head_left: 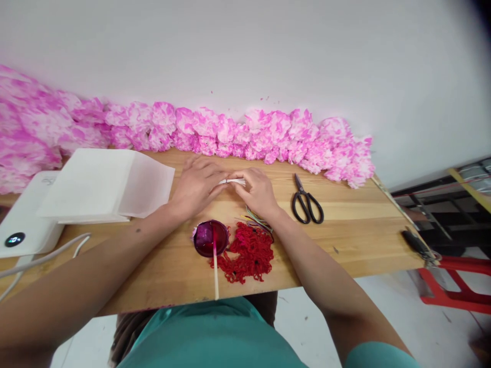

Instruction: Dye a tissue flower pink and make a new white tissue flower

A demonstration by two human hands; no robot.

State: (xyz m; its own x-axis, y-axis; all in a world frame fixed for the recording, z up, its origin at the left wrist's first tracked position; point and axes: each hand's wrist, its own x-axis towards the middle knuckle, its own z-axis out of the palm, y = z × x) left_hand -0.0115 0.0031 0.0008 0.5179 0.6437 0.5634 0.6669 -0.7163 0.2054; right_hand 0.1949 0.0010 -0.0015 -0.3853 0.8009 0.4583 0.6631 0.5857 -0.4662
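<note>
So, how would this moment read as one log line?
left hand: holding white strip | right hand: holding same strip | scissors: on table | red yarn: beside bowl

Pale wall [245, 51] across the top. Pink-and-white flowers [230, 128] massed along the back of the wooden desk [345, 240], thickest at far left. Left edge: white device [30, 217], small display lit; white cable [44, 254] beside it. Right of centre: black scissors [302, 191], tips up-frame. Lower centre: dark bowl [197, 249], stick [215, 276] in it; red yarn [249, 255] heaped just right. Lower right: red stool [468, 263], partly cut off.
</note>
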